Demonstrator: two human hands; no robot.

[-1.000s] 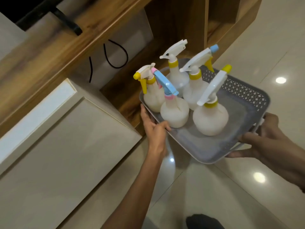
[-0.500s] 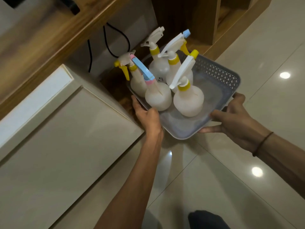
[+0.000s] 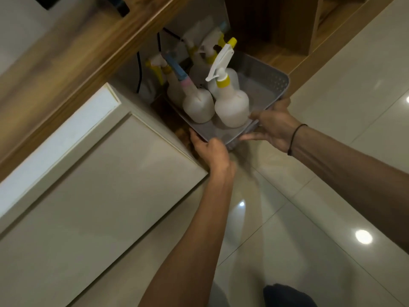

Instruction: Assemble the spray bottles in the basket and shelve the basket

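Observation:
A grey perforated basket (image 3: 269, 82) is partly inside the low wooden shelf opening (image 3: 278, 53), with its far end in shadow. Several white spray bottles stand upright in it. The nearest one has a white trigger and a yellow collar (image 3: 231, 105). Beside it stands one with a blue trigger and a pink collar (image 3: 198, 107). The bottles behind are dim and partly hidden. My left hand (image 3: 210, 151) grips the basket's near left corner from below. My right hand (image 3: 273, 127) holds the near right rim.
A cream cabinet door (image 3: 95, 185) stands close on the left of the opening. A wooden top board (image 3: 84, 52) runs above it. Black cables (image 3: 139, 72) hang at the back of the shelf. Glossy floor tiles (image 3: 332, 196) lie below. A wooden divider (image 3: 314, 25) stands to the right.
Both hands have pushed the basket forward and left into the shelf opening. The bottles at the back have gone under the top board into shadow.

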